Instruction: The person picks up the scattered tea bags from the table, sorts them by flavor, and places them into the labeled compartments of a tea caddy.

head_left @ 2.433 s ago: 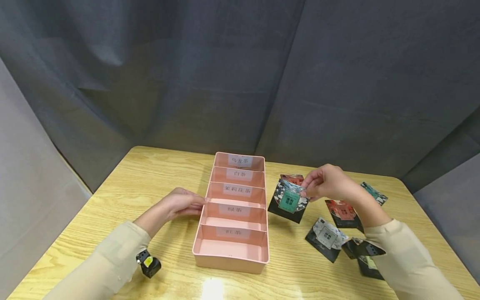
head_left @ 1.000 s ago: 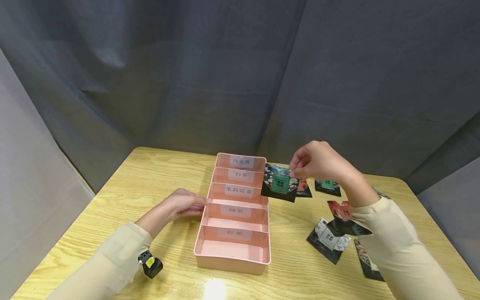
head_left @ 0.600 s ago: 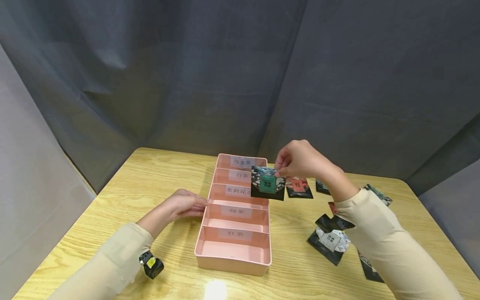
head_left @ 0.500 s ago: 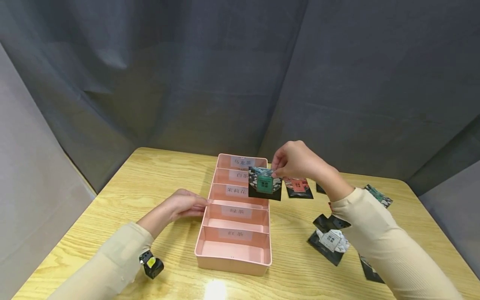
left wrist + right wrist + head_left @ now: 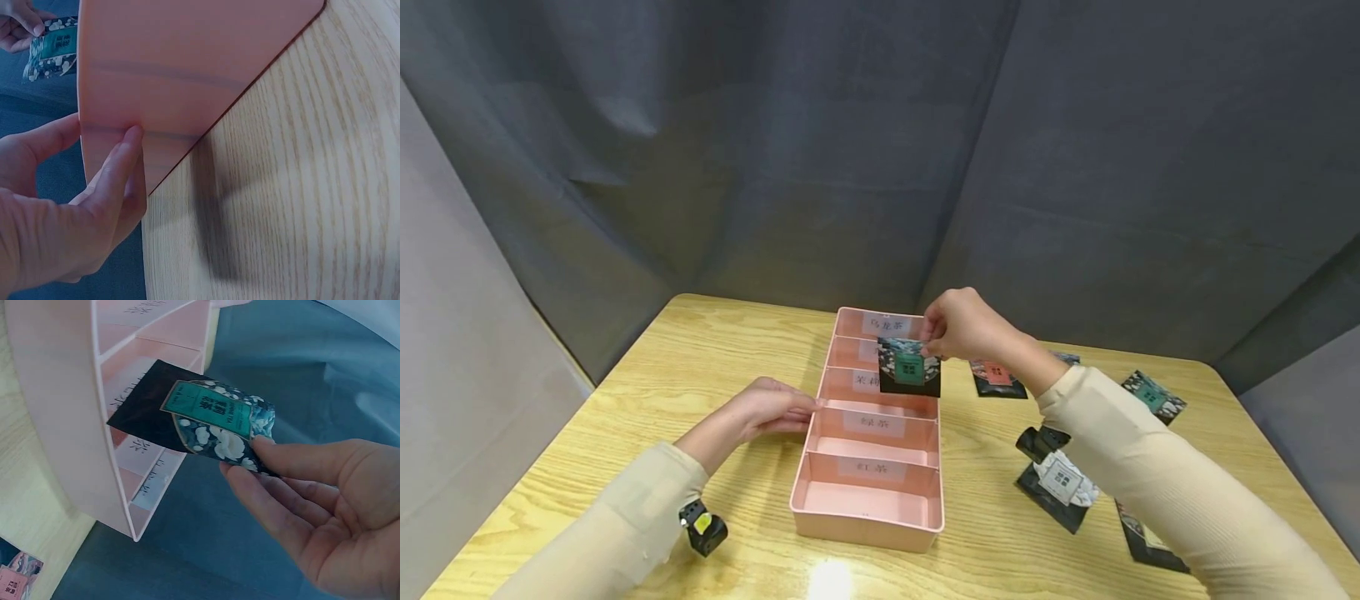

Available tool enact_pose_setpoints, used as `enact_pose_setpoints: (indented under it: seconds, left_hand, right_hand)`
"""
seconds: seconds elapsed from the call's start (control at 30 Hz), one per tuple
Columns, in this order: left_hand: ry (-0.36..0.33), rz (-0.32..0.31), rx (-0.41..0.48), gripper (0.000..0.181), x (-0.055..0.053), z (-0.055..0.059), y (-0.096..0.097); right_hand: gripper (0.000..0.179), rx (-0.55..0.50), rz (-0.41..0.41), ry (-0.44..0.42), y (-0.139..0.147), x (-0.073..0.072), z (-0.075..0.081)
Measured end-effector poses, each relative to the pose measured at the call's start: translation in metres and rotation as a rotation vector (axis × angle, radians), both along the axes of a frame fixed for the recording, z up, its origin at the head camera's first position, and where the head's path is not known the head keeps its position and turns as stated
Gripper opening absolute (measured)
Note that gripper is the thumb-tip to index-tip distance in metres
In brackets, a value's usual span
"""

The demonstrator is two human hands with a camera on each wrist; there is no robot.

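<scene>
My right hand (image 5: 967, 327) pinches a tea sachet (image 5: 909, 368) by its top corner. The sachet is black with white flowers and a green label; it hangs over the middle compartments of a pink divided box (image 5: 867, 533). In the right wrist view, thumb and fingers clasp the sachet's patterned end (image 5: 226, 442), while its black end overlaps the box opening. At the box's left side, my left hand (image 5: 772, 408) holds the wall. The left wrist view has its fingertips (image 5: 133, 137) on the outer wall and the thumb at the rim.
Right of the box, a red-label sachet (image 5: 997, 379), a white-label sachet (image 5: 1060, 490), a green-label sachet (image 5: 1153, 395) and a partly covered sachet (image 5: 1150, 542) lie on the wooden table (image 5: 737, 333). Paper labels with Chinese characters mark the compartments. A dark curtain (image 5: 775, 167) hangs behind.
My right hand has carried the green-label sachet left, from beside the box to over its compartments. My left hand stays at the box's left wall.
</scene>
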State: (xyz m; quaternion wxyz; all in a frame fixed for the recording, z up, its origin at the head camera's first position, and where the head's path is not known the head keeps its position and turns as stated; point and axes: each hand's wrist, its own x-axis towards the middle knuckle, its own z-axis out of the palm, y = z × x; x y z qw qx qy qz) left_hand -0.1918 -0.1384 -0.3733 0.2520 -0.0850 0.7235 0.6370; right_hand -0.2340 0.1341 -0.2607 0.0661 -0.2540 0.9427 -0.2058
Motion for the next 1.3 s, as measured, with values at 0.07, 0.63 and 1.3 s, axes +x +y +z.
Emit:
enact_pose_setpoints:
  seconds: [0.07,0.63,1.3]
  left_hand:
    - [0.003,-0.003,-0.003,0.034,0.000,0.000,0.000]
    - [0.008,-0.002,0.006,0.033,-0.002,-0.002,0.000]
    - [0.002,-0.004,0.019,0.034,-0.003,-0.003,0.001]
  right_hand:
    - [0.005,-0.008,0.022,0.002,-0.001,-0.002,-0.002]
    - [0.006,-0.093,0.211,0.061,-0.003,-0.012,-0.017]
    - [0.018,-0.035,0.135,0.208,-0.008,0.000,-0.063]
